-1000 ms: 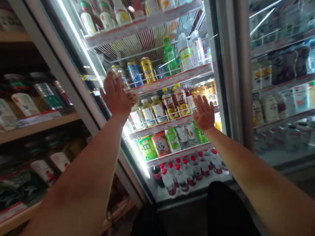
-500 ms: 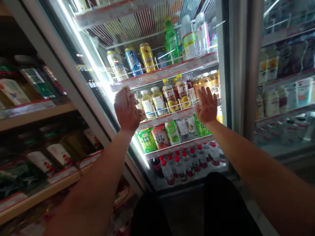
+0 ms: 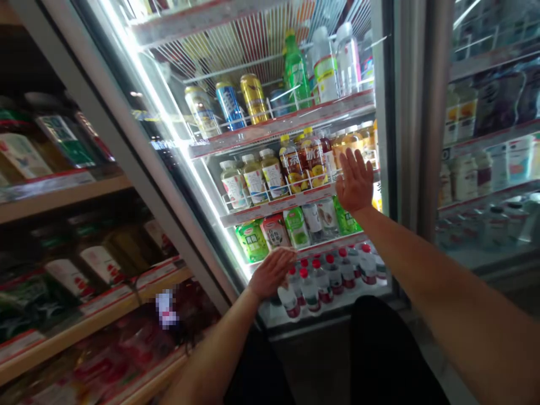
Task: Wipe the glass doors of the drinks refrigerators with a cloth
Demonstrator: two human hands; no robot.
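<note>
I face a lit drinks cooler behind a glass door (image 3: 383, 73). My right hand (image 3: 354, 181) lies flat on the glass with fingers spread, in front of the shelf of yellow-capped tea bottles (image 3: 313, 162). My left hand (image 3: 272, 273) is lower, fingers stretched out together against the glass, just above the row of red-capped bottles (image 3: 333, 277) and below the green pouches (image 3: 253, 239). Anything under its palm is hidden.
Cans (image 3: 230, 104) and a green bottle (image 3: 295, 70) stand on the upper shelf. Wooden shelves (image 3: 63, 194) with packaged goods run along the left. A second glass-door cooler (image 3: 485, 140) stands to the right. My dark-clad legs (image 3: 379, 349) are at the bottom.
My left hand has dropped from the can shelf down the glass to the bottom shelves. My right hand has stayed flat in the same place on the door.
</note>
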